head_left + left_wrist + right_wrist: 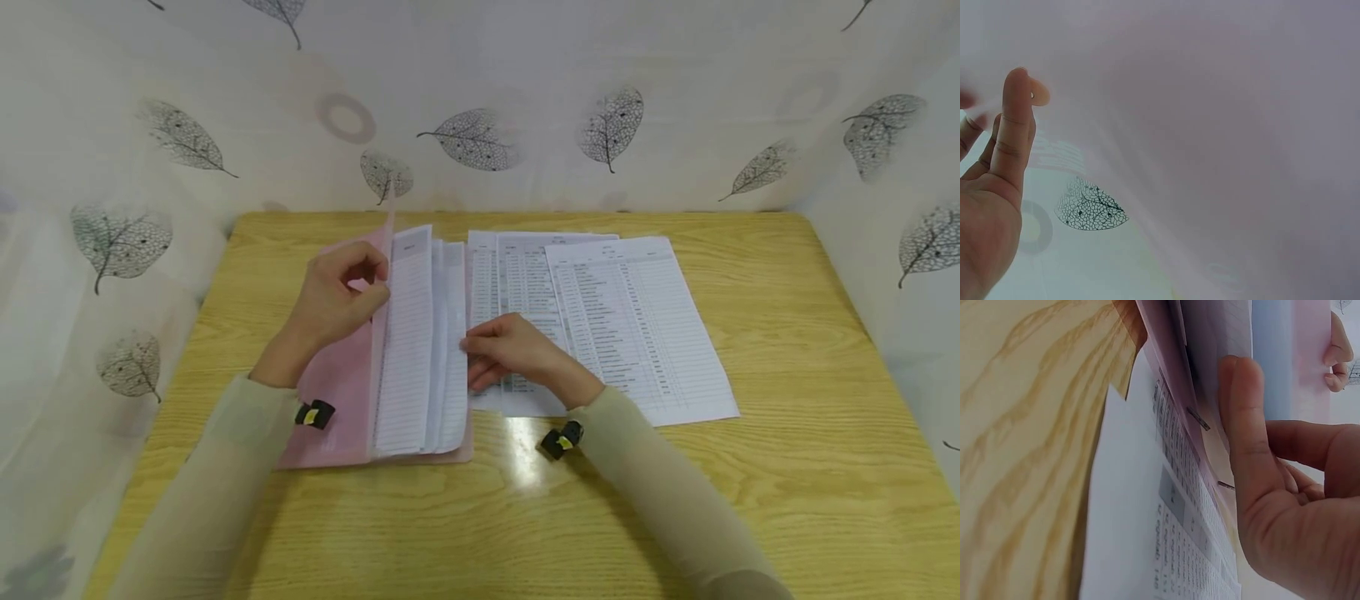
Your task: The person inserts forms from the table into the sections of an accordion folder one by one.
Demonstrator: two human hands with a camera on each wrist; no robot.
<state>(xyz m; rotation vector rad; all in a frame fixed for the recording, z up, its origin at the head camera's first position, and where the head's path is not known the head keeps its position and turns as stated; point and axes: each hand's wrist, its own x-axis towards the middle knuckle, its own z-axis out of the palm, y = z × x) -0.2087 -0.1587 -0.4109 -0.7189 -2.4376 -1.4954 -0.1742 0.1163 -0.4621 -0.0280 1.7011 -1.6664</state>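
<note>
A pink folder [333, 433] lies spread on the table's left half, with a stack of printed sheets [405, 350] inside. My left hand [341, 287] pinches the edge of its raised, translucent pink cover [1197, 125] between thumb and forefinger. At the right edge of the stack, my right hand [517, 350] pinches page edges [1236, 331] between thumb and fingers; how many pages it holds, I cannot tell. Beneath that hand, loose printed sheets [532, 267] lie partly beside the folder. In the right wrist view, metal fastener pieces [1199, 419] show inside the folder.
Another printed sheet [645, 325] overlaps the loose ones on the right, lying at a slant. Wood-grain tabletop [795, 350] extends to the right and in front. A pale leaf-patterned cloth [525, 75] hangs behind the table and along both sides.
</note>
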